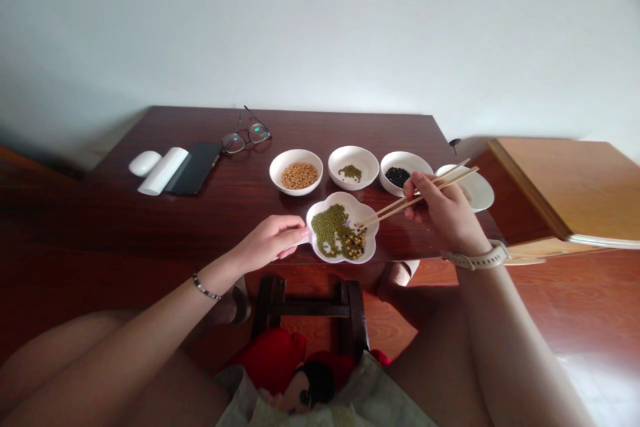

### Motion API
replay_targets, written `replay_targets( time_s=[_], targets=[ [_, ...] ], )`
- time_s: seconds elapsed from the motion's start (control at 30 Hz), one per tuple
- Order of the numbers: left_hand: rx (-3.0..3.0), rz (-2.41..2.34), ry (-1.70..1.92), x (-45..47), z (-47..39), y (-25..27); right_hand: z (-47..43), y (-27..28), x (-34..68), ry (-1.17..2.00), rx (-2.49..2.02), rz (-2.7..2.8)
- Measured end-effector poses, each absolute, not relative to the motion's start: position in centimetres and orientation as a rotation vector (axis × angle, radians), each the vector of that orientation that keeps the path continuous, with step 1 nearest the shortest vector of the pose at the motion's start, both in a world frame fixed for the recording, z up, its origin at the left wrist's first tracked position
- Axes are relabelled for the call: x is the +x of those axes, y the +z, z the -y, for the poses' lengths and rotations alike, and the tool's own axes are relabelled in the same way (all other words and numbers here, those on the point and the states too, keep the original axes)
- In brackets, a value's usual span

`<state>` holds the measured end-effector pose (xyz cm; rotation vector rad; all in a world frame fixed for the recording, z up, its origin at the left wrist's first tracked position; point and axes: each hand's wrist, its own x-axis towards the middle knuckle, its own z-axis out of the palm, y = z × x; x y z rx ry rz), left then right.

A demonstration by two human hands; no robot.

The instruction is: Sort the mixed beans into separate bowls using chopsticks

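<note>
My left hand grips the short handle of a white flower-shaped dish at the table's front edge. Inside it lie green beans, with a mix of yellow and black beans at the lower right. My right hand is closed around a pair of wooden chopsticks, whose tips reach into the dish near the mixed beans. Whether the tips pinch a bean is too small to tell. Behind the dish stand white bowls: one of yellow beans, one of few green beans, one of black beans.
A fourth white bowl stands at the right, partly hidden by my right hand. Glasses, a dark phone, a white cylinder and a white rounded case lie at the left. A wooden cabinet adjoins the table's right side.
</note>
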<state>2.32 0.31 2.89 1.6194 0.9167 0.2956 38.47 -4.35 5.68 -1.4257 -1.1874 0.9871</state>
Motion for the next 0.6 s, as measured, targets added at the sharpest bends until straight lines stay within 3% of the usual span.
replay_targets(
  time_s=[0.6],
  targets=[
    [1.618,-0.918,0.311,2.42,-0.17,2.95,4.71,6.13,37.97,0.999,-1.453,1.256]
  ],
)
